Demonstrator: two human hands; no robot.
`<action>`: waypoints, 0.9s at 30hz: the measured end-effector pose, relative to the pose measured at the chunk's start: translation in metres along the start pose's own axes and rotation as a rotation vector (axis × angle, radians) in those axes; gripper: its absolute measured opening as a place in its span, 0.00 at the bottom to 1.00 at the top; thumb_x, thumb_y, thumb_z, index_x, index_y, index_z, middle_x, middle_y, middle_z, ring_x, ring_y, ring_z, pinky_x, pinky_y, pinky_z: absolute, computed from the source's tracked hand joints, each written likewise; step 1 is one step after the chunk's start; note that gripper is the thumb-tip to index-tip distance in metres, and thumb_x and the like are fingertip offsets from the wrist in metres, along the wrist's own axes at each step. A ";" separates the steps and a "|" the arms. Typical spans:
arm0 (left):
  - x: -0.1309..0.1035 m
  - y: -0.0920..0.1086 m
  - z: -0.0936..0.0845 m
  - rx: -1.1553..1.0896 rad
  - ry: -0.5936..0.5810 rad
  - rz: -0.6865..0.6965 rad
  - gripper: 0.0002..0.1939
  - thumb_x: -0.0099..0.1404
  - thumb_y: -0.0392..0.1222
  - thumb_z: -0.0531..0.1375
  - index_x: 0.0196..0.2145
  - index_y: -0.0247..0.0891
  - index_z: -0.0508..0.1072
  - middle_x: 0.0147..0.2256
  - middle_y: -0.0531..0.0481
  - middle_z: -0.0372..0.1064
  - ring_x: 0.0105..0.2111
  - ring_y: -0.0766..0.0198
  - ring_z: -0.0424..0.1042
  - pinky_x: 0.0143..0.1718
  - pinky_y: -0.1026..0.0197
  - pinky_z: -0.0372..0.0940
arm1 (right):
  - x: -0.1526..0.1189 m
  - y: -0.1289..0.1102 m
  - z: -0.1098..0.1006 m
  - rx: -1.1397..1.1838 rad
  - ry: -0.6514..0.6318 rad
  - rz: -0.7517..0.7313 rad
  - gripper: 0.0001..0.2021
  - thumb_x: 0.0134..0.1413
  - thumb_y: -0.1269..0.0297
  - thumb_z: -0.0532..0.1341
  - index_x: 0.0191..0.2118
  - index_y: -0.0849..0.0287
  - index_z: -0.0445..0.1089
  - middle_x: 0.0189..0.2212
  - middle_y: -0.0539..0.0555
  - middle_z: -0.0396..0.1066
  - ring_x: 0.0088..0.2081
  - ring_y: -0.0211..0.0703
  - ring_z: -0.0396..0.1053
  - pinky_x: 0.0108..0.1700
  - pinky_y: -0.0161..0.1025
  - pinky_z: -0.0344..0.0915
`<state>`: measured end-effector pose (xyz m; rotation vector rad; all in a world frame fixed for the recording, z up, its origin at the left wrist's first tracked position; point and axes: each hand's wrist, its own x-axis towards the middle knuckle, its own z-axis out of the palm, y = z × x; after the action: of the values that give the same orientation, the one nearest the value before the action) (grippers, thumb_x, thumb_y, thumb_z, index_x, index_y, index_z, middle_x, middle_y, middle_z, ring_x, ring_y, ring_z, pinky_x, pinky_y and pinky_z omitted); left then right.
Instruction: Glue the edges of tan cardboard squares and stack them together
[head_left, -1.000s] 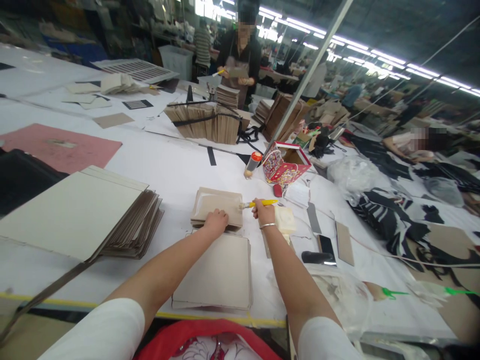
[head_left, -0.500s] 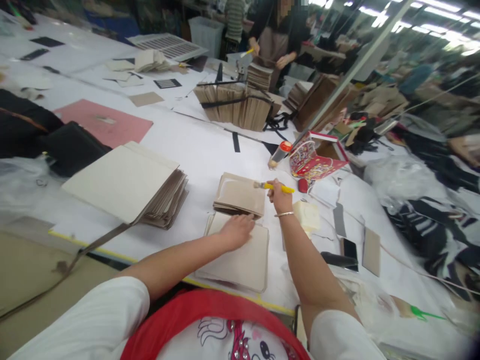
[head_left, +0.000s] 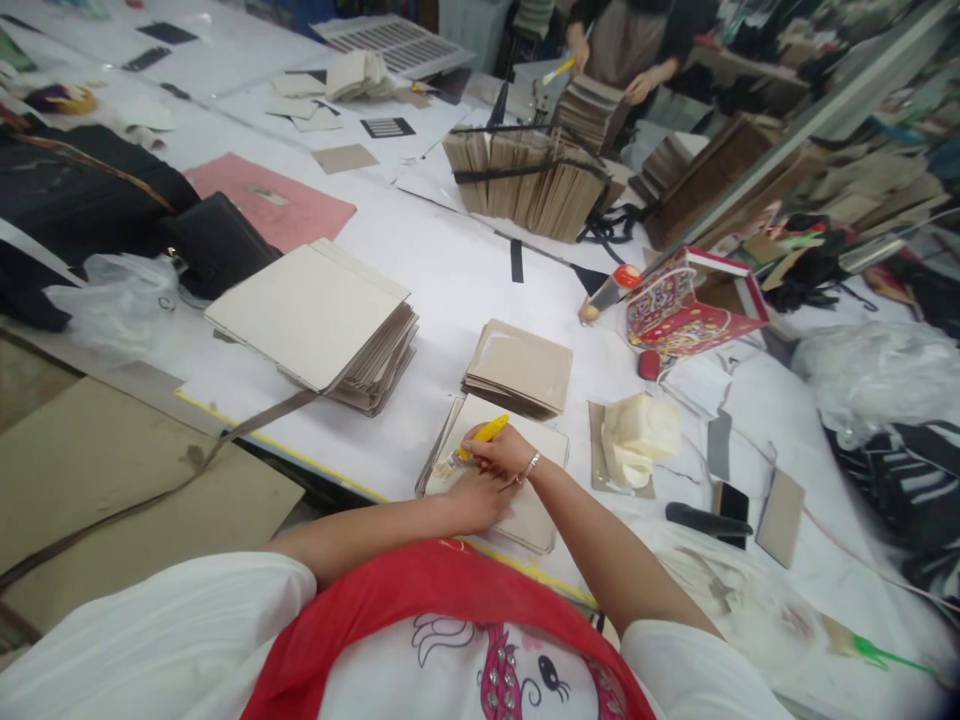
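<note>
My right hand (head_left: 507,452) is closed round the yellow handle of a paint brush (head_left: 490,431). Its bristles touch the left part of the top sheet on a pile of pale boards (head_left: 534,530). Flat on the same pile lies my left hand (head_left: 480,498), fingers stretched out and partly hidden behind the right hand. Just beyond is a smaller stack of tan boards (head_left: 521,362) with a shiny wet-looking edge on its top face. A larger stack of cream boards (head_left: 315,312) stands to the left.
A pale yellow block-like container (head_left: 645,425) sits on a board at right, near a phone (head_left: 731,515). Farther back are a red patterned box (head_left: 694,310), a red-capped bottle (head_left: 611,292) and strapped tan bundles (head_left: 525,185). Another person (head_left: 630,45) works across the table.
My right hand has brought the brush from the tan stack's right edge down onto the near pale pile. My left hand has moved nearer me on that pile. The view has shifted.
</note>
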<state>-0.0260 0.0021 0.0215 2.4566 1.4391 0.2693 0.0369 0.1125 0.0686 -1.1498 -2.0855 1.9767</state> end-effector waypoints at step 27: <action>0.006 0.011 -0.009 0.113 -0.079 -0.020 0.26 0.61 0.50 0.50 0.56 0.45 0.57 0.60 0.47 0.48 0.58 0.52 0.49 0.55 0.43 0.44 | -0.150 0.080 -0.027 -0.794 0.701 -0.277 0.14 0.57 0.59 0.52 0.43 0.57 0.69 0.31 0.56 0.68 0.34 0.39 0.66 0.38 0.36 0.63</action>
<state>-0.0164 0.0037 0.0342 2.5093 1.4823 0.0886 0.1969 0.0489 0.0693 -1.2667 -2.4112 0.4618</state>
